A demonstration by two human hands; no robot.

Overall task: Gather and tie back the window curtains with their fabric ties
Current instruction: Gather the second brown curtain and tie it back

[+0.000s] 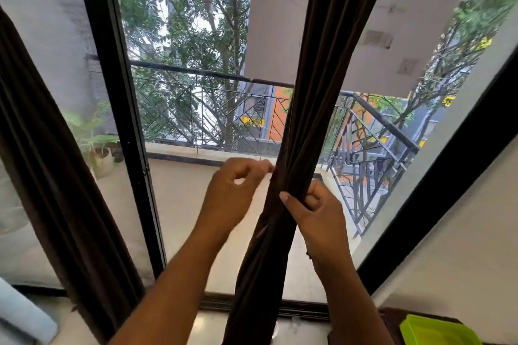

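Observation:
A dark brown curtain point(316, 70) hangs gathered into a narrow bundle in front of the window glass, right of centre. My right hand point(316, 213) grips the bundle from the right, thumb across its front folds. My left hand point(235, 190) is at the bundle's left edge with curled fingers, its fingertips pinching the fabric there. A separate fabric tie cannot be made out among the dark folds. A second brown curtain point(42, 165) hangs at the far left.
The black sliding window frame point(120, 109) stands left of my hands. A balcony with a metal railing point(213, 117) and a potted plant point(95, 143) lies beyond the glass. A bright green container point(437, 330) sits at the lower right, below the white wall point(459, 255).

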